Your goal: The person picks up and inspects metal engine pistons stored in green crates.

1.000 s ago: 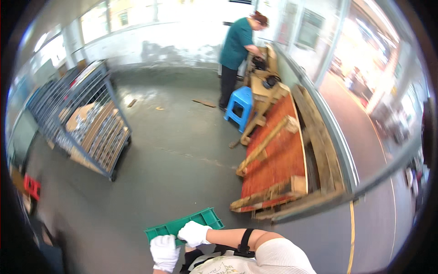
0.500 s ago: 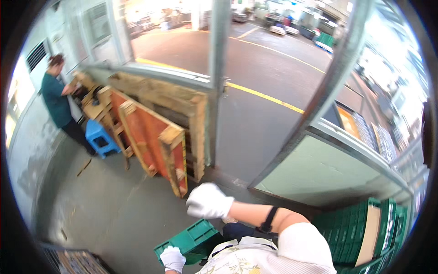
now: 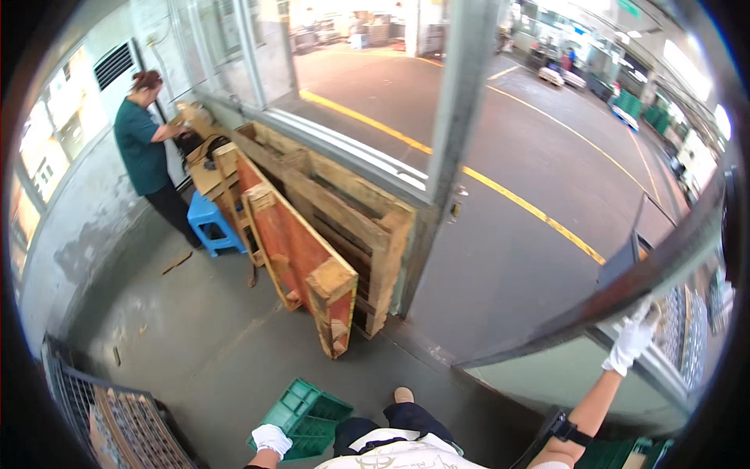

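Note:
My left hand [image 3: 271, 441], in a white glove, is closed on the near-left edge of a green plastic crate [image 3: 306, 414]. The crate hangs tilted beside my legs, and ribbed compartments show on it. My right hand [image 3: 630, 344], gloved in white too, reaches far out to the right with its fingers stretched upward. It is at the metal door frame [image 3: 578, 330] and the window sill beside it; whether it touches them I cannot tell. Nothing shows in that hand.
Wooden pallets [image 3: 375, 227] and a red board [image 3: 293, 227] lean by the window wall. A blue stool [image 3: 212, 225] and a co-worker [image 3: 142, 141] are at the far left. Black wire container [image 3: 117, 406] stands lower left, green crates [image 3: 625, 453] lower right. A doorway [image 3: 484, 273] opens ahead.
My right hand has swung from in front of my body out to the right frame. My left hand still holds the crate, now slightly further left. The view has turned.

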The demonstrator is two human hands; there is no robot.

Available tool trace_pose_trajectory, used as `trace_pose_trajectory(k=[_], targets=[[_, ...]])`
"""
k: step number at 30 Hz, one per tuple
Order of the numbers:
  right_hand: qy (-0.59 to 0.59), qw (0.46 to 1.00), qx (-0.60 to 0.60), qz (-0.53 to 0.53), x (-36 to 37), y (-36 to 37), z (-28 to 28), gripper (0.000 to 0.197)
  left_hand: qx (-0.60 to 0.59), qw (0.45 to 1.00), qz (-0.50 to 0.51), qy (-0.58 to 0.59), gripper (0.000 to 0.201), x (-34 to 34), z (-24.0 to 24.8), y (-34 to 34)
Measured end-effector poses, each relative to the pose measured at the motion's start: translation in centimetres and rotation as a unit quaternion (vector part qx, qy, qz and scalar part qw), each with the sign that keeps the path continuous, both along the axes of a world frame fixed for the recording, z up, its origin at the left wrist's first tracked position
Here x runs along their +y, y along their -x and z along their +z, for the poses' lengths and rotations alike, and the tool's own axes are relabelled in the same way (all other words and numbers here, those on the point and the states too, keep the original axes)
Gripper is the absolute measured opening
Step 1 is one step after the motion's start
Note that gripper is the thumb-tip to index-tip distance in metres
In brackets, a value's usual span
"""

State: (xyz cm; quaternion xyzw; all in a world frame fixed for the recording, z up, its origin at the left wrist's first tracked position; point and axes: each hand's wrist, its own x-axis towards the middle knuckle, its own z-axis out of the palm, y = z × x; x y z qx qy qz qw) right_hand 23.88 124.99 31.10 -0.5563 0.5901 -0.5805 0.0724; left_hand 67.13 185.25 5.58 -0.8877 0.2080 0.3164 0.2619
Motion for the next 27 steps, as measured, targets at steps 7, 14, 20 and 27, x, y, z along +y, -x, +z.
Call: trace_pose_trajectory(k=[7,14,20,27], targets=[[0.036,0.960,0.189,-0.204,-0.6,-6.3,3.5,0.060,-0.006,0.992,0.122,0.014,0.043,-1.2,1.6,-7.5],[-0.146,0.919,0.263,-0.256,-8.7,-17.3,4.0,0.059,0.022,0.975,0.213,0.062,0.045,0.2,-1.9,-15.8],[-0.143,0.913,0.317,-0.215,-16.2,-29.8,2.9,0.055,0.029,0.978,0.199,0.050,0.038,0.2,-3.4,-17.9],[-0.163,0.879,0.413,-0.176,-24.4,-40.2,-0.2,0.051,-0.045,0.965,0.205,0.156,0.025,-5.7,0.3,-21.3]])
